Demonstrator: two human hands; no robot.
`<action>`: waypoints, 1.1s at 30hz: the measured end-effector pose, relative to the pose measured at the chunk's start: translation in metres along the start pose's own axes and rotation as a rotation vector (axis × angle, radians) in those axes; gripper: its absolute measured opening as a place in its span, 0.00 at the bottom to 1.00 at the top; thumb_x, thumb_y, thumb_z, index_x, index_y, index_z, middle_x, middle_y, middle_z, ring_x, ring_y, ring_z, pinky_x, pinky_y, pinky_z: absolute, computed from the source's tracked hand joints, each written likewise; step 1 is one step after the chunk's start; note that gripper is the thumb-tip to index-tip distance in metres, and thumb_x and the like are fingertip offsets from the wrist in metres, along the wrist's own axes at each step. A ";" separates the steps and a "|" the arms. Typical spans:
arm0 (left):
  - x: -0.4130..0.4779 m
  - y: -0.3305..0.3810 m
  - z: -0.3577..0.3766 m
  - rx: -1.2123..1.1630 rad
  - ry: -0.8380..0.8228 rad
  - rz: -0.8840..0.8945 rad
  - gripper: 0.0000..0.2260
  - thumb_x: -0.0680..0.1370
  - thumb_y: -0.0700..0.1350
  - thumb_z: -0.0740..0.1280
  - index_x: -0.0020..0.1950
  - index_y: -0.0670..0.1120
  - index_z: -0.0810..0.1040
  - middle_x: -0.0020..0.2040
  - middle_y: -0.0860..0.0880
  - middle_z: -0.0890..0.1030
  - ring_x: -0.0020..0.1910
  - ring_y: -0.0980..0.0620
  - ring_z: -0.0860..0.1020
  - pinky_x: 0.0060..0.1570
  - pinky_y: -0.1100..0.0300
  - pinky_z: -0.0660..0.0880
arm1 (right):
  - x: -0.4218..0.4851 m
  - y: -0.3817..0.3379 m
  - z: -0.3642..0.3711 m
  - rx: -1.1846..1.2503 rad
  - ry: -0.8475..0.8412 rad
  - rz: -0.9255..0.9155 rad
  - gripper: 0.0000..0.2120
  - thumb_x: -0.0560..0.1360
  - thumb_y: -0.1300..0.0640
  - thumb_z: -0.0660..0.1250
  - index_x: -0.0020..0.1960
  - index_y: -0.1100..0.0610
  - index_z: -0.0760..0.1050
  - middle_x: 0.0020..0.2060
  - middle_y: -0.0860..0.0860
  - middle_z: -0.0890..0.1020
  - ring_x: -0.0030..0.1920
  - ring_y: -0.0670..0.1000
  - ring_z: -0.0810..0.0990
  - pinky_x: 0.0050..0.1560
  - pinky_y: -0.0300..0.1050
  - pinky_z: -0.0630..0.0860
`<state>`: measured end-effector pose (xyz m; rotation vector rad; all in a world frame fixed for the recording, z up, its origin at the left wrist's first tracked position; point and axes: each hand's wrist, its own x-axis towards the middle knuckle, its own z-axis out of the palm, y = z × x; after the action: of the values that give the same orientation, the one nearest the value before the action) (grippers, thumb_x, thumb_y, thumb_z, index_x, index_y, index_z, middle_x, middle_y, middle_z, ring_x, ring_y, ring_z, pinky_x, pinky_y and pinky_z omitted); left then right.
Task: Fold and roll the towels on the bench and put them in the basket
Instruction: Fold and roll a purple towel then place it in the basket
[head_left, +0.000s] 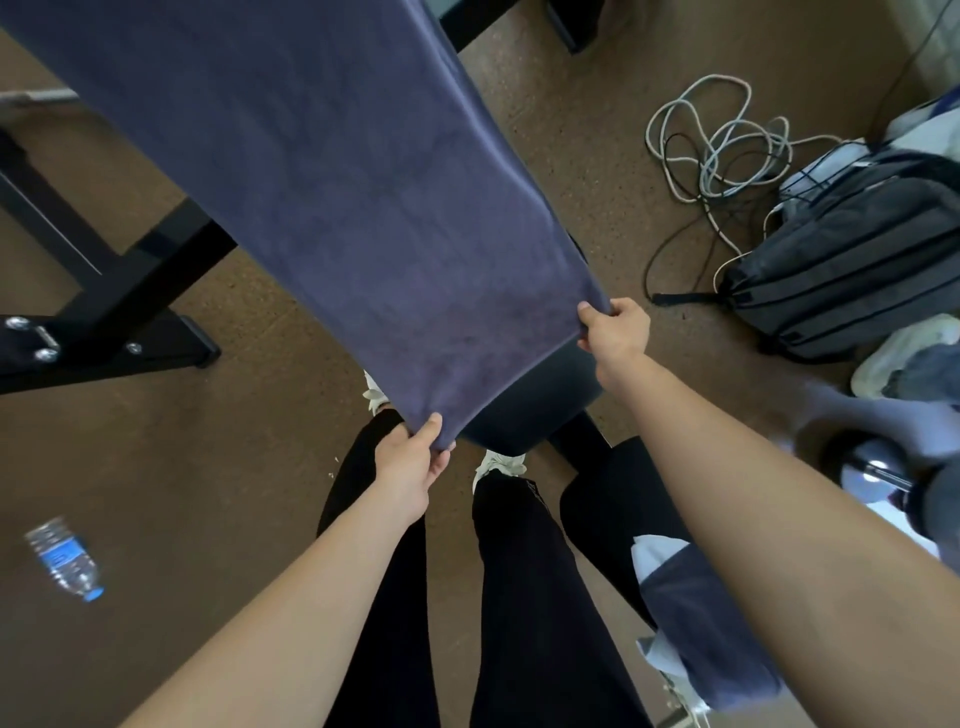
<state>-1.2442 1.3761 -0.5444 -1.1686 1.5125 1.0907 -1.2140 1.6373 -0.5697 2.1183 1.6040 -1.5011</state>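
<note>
A long purple-blue towel (332, 197) lies stretched along the dark padded bench (524, 415), covering nearly all of it. My left hand (410, 467) pinches the towel's near left corner. My right hand (615, 332) grips the near right corner, a little farther away. The near edge is held taut between both hands, lifted just off the end of the bench. More folded blue and pale cloth (691, 613) sits at the lower right beside my leg. No basket can be made out.
Black metal bench frame legs (119, 312) stand at the left. A plastic water bottle (65, 561) lies on the brown floor. Coiled cables (722, 140) and a grey backpack (852, 260) lie at the right. A chrome dumbbell end (872, 467) is near my right arm.
</note>
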 end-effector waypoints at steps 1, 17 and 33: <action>-0.006 -0.002 -0.004 0.018 0.012 0.024 0.11 0.80 0.46 0.73 0.62 0.47 0.81 0.54 0.46 0.85 0.47 0.51 0.84 0.40 0.61 0.79 | -0.005 0.000 -0.003 0.004 0.010 -0.003 0.08 0.81 0.57 0.69 0.58 0.58 0.76 0.51 0.54 0.82 0.46 0.50 0.82 0.37 0.38 0.77; -0.095 0.117 -0.050 -0.252 -0.046 0.437 0.07 0.82 0.39 0.69 0.59 0.46 0.84 0.42 0.51 0.82 0.38 0.56 0.76 0.41 0.63 0.75 | -0.068 -0.135 0.021 0.382 -0.275 -0.251 0.13 0.77 0.72 0.61 0.52 0.58 0.78 0.43 0.59 0.83 0.36 0.51 0.84 0.37 0.41 0.79; -0.117 0.271 -0.084 -0.053 0.129 0.939 0.06 0.82 0.48 0.71 0.47 0.50 0.86 0.36 0.61 0.84 0.35 0.67 0.79 0.41 0.66 0.76 | -0.076 -0.306 0.118 0.135 -0.106 -0.837 0.04 0.78 0.53 0.68 0.44 0.50 0.79 0.39 0.52 0.77 0.34 0.41 0.72 0.41 0.33 0.70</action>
<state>-1.5046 1.3595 -0.3839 -0.5250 2.2248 1.6744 -1.5226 1.6526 -0.4360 1.4059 2.5756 -1.9033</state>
